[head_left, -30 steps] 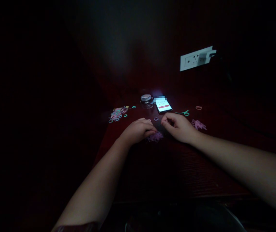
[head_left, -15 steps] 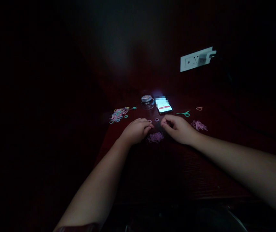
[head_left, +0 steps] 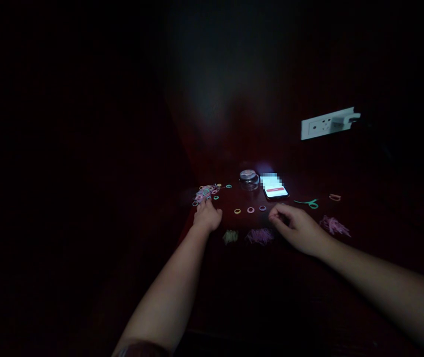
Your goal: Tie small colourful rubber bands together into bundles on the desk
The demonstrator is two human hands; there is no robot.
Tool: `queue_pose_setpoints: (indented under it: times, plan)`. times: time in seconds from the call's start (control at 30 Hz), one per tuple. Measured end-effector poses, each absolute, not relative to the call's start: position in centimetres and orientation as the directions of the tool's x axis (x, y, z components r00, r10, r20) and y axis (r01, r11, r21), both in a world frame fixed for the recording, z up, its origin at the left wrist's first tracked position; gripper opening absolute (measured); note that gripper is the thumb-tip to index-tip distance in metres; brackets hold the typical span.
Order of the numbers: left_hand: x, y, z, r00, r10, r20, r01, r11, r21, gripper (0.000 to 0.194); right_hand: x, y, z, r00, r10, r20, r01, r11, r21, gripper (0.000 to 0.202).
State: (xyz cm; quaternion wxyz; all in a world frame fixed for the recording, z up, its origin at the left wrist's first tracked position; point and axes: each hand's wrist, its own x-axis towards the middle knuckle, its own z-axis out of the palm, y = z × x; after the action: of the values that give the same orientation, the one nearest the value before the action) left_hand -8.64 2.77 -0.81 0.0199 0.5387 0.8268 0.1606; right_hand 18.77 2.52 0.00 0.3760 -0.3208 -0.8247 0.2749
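My left hand (head_left: 207, 216) reaches to the mixed pile of small coloured bands (head_left: 207, 191) at the table's left, its fingers apart at the near edge of the pile. My right hand (head_left: 296, 227) rests with fingers curled together beside a purple ring (head_left: 263, 208); whatever they hold is too small to see. Left of that ring lie a pink ring (head_left: 251, 210) and a yellow ring (head_left: 237, 211). Nearer to me are a pale yellow heap of bands (head_left: 230, 236) and a purple heap (head_left: 260, 236). A pink heap (head_left: 335, 226) sits beyond my right wrist.
A lit phone (head_left: 275, 187) lies behind my right hand, beside a clear jar with a lid (head_left: 248, 179). Green scissors or tweezers-like item (head_left: 312, 204) and an orange band (head_left: 334, 197) lie to the right. A socket with a plug (head_left: 327, 124) is on the wall.
My left hand has moved left from the rings to the mixed pile and its fingers have spread. The view has shifted, uncovering the yellow ring and pale heap. My right hand keeps its curled pose.
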Motion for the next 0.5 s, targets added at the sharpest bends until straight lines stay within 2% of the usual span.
queue_pose_setpoints:
  times: [0.1,0.2,0.37,0.5]
  plan:
    - [-10.6,3.7,-1.5,-0.491,0.863,0.115,0.844,0.439,0.309,0.065,18.8,2.6,-0.1,-0.513,0.733,0.446,0.312,0.644,-0.699,0.016]
    - [-11.3,4.1,-1.9,-0.505,0.851,0.143,0.835,0.440,0.329,0.060,18.9,2.7,-0.3,-0.517,0.725,0.454,0.309,0.653,-0.691,0.015]
    - [-11.1,4.3,-2.2,-0.439,0.874,0.208,0.855,0.335,0.396,0.051,18.9,2.7,-0.3,-0.523,0.729,0.442,0.327,0.651,-0.686,0.016]
    - [-11.5,4.6,-2.6,-0.389,0.880,0.273,0.847,0.225,0.481,0.057,18.9,2.7,-0.4,-0.530,0.730,0.433,0.329,0.647,-0.688,0.016]
